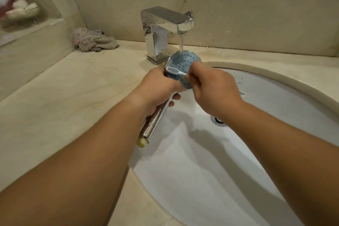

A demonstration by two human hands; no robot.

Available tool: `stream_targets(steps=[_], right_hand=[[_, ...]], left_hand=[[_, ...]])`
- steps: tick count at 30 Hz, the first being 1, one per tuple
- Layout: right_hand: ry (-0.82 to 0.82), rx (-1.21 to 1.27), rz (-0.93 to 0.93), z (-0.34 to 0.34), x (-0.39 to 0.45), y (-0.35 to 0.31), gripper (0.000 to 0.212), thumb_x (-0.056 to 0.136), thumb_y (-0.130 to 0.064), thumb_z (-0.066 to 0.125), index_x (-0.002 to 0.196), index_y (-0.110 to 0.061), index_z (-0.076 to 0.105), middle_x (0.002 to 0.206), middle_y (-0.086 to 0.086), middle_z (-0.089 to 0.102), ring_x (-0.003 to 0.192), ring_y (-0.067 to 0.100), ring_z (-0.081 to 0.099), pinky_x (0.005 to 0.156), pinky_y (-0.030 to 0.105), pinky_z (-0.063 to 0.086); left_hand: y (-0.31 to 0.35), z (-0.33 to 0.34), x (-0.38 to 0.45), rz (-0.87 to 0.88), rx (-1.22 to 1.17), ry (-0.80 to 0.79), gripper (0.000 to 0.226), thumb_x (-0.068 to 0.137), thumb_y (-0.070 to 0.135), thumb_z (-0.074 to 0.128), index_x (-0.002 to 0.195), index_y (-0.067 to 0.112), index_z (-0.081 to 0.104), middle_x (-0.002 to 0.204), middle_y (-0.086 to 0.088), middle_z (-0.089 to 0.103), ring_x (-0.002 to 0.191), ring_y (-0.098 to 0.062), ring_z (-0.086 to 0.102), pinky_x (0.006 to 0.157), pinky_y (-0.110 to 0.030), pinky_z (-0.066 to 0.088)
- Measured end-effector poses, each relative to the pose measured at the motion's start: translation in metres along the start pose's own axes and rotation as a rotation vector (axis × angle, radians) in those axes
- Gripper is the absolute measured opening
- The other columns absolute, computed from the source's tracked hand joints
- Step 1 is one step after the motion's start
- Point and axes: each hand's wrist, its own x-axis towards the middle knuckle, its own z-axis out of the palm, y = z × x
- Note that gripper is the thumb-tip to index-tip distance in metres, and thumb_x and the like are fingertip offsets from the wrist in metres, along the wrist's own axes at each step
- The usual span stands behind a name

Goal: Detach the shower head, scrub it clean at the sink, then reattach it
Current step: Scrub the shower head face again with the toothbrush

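Far left of the tap (165,29), a fuzzy cloth (93,40) lies bunched up on the counter (64,88), close to the wall. The shiny tap stands on the counter behind the sink (266,115), and water (181,44) runs down from its spout.

The shower head (183,62) sits right under the tap, so the water lands on its round blue face (the one with all the little holes). Its silver handle points back, below and left of the tap. The left hand (157,88) has its fingers wrapped tight around that handle.

Just right of it, still below the tap, the right hand (214,90) pinches a small white brush (175,71) and holds it against the blue face. The white sink bowl spreads out below and right of the tap.
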Motion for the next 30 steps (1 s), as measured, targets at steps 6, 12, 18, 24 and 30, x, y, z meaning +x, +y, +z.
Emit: stream_targets(steps=[6,12,18,24,30], right_hand=[[0.061,0.011,0.009,0.001,-0.001,0.001,0.017,0.096,-0.027,0.049,0.083,-0.023,0.039,0.070,-0.002,0.051,0.063,0.031,0.051,0.053,0.034,0.034],[0.109,0.061,0.099,0.000,0.004,0.000,0.016,0.097,-0.027,0.048,0.084,-0.021,0.042,0.070,-0.001,0.052,0.063,0.030,0.048,0.054,0.035,0.037],[0.149,0.110,0.197,-0.004,0.008,0.005,0.018,0.098,-0.032,0.045,0.086,-0.019,0.046,0.067,-0.003,0.049,0.063,0.029,0.047,0.052,0.035,0.033],[0.134,0.140,0.188,-0.005,0.005,0.004,0.018,0.098,-0.031,0.046,0.084,-0.021,0.044,0.066,-0.005,0.049,0.062,0.025,0.048,0.051,0.035,0.034],[0.114,0.088,0.072,-0.004,0.001,0.006,0.017,0.098,-0.029,0.047,0.083,-0.023,0.042,0.065,-0.003,0.049,0.059,0.028,0.047,0.050,0.033,0.031]], left_hand=[[0.002,0.001,-0.003,0.015,0.019,0.004,0.034,0.082,0.007,0.073,0.114,0.018,0.066,0.100,-0.005,0.075,0.081,-0.021,0.076,0.066,-0.036,0.059],[0.003,0.001,-0.004,0.020,0.034,-0.005,0.036,0.083,0.008,0.072,0.117,0.017,0.065,0.103,-0.007,0.075,0.082,-0.021,0.076,0.069,-0.037,0.060],[0.005,0.002,-0.007,0.028,0.030,0.005,0.035,0.083,0.008,0.071,0.116,0.017,0.066,0.101,-0.008,0.074,0.078,-0.022,0.075,0.066,-0.036,0.059],[0.007,0.000,-0.007,0.011,-0.023,0.007,0.032,0.086,0.008,0.068,0.117,0.017,0.065,0.104,-0.008,0.074,0.076,-0.022,0.073,0.064,-0.035,0.058],[0.009,-0.003,-0.008,-0.022,-0.107,0.010,0.031,0.089,0.005,0.065,0.119,0.012,0.064,0.105,-0.011,0.073,0.074,-0.020,0.071,0.060,-0.033,0.056]])
